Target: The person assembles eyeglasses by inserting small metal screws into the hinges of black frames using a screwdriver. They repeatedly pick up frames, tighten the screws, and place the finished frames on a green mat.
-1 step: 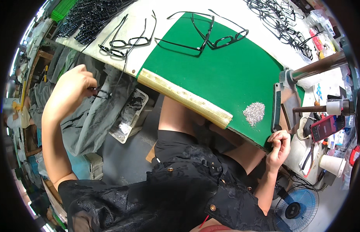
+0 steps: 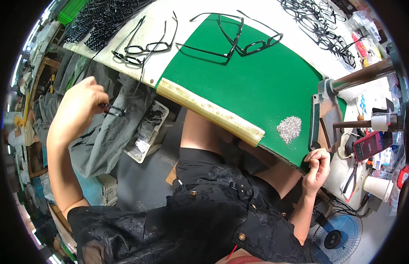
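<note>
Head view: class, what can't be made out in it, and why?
In the head view:
Dark eyewear piece: gripped part hidden by the left hand.
Right hand: whether it holds anything, hidden by its own curl.
Silvery bits: single shapes too small to tell.
Black heap: far side cut off by the upper edge.

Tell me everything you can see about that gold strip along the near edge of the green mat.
The gold strip is long and rounded, with a fine dotted texture and a shiny finish; its exact material is unclear. Pale, worn-looking patches mottle its surface. It runs along the near edge of the green mat, touching it and slanting from upper left to lower right in the view. Neither the left hand nor the right hand touches it.
</note>
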The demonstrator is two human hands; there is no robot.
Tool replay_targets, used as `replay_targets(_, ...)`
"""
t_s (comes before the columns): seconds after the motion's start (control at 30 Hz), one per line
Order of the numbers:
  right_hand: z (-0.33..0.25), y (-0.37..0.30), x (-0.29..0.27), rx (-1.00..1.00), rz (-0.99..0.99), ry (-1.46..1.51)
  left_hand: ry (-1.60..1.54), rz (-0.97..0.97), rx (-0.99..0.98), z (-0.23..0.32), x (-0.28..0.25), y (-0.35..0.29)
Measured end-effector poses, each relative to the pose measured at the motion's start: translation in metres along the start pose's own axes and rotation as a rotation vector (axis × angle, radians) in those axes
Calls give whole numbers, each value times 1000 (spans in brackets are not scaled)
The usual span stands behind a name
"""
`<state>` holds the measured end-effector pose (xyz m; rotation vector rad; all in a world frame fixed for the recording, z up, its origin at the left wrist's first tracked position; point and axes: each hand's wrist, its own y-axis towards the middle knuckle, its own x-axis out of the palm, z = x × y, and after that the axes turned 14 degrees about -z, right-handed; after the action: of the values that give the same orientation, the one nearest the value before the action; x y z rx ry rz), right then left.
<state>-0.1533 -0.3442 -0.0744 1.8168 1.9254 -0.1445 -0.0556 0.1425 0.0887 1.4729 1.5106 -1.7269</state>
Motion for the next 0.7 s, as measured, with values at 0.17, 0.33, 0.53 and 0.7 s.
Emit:
replay_targets(0.17,-2,1,3,8,10,-31,144,-15,-100,-12,21,-9)
replay_targets(0.33,-1,-1,3,18,9,-26,87,30,13,-30,21,17)
replay_targets(0.53,1,1,5,-7,13,-53,-117,29,183,-41,14,40)
replay_targets(0.7,2,-1,4,-4,22,-88,-162,-5,169,-22,3,42)
